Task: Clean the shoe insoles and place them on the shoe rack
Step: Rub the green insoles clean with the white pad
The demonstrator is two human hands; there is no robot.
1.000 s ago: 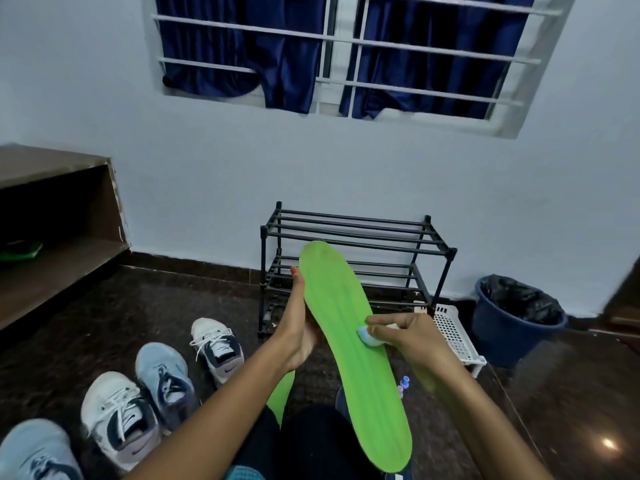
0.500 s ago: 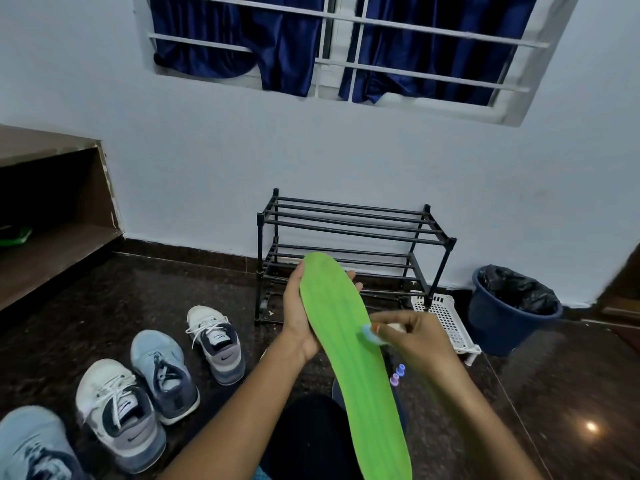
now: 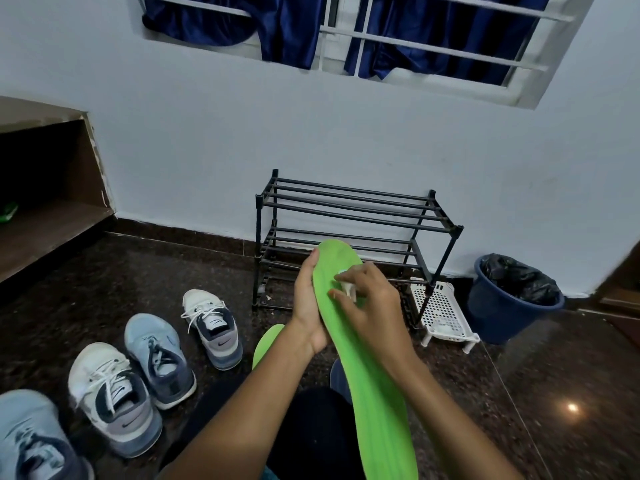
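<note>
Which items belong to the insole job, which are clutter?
In the job: long green insole gripped by left hand; small white cleaning pad pinched by right hand; second green insole on floor; black metal shoe rack.
Lying about: four sneakers; blue bin with black liner; white perforated plastic tray.

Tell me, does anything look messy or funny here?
Yes. The blue curtain is bunched in a lump at the window's left side, and four shoes lie loose on the floor beside the shoe rack, not on it.
</note>
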